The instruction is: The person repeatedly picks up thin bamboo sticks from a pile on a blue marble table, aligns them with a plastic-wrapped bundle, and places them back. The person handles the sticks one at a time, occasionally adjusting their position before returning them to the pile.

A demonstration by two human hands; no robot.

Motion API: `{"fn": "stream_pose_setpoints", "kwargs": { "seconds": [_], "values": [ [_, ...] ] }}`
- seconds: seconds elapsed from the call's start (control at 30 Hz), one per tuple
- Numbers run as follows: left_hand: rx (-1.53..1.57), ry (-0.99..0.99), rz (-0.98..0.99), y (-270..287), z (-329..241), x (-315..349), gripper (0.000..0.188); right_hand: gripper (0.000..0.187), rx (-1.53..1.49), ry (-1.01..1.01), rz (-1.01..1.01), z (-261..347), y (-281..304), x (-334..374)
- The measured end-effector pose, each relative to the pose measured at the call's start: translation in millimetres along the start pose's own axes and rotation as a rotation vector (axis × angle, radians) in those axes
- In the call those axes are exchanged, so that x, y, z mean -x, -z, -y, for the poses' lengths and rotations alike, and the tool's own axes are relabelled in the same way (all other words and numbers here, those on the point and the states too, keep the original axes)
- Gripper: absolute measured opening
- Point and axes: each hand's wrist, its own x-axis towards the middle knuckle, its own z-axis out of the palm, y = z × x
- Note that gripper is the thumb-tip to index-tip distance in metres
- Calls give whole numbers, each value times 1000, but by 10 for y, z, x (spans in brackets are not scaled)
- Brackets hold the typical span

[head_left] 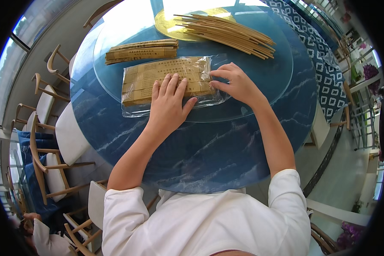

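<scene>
A clear plastic bag (136,112) lies on the round glass turntable, with stacked brown printed paper sleeves (143,77) inside it. My left hand (168,102) rests on the bag with its fingers stretched out, pressing on the sleeves through the plastic. At the bag's right end, my right hand (234,83) pinches the loose plastic between thumb and fingers. Just beyond the bag sits a loose stack of similar brown paper strips (143,51). Farther right is a fanned pile of long, thin wooden chopsticks (230,34).
The blue marbled table (192,158) carries the glass turntable (269,89), which has a gold disc (166,25) at its centre. Wooden chairs with white seats (70,134) stand at the left. A patterned blue cloth (328,81) hangs at the right. Another person's sleeve (45,239) shows at lower left.
</scene>
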Motion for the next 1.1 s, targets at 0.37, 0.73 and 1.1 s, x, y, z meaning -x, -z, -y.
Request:
{"fn": "stream_pose_setpoints", "kwargs": {
  "seconds": [0.37, 0.73, 1.1],
  "values": [
    [0, -5, 6, 4, -3, -14, 64, 20, -28, 66, 69, -70, 42, -96],
    [-2, -5, 5, -1, -5, -15, 65, 17, 99, 68, 38, -45, -23, -79],
    [-17, -24, -9, -4, 7, -16, 67, 12, 184, 107, -19, 8, -80, -75]
  ]
}}
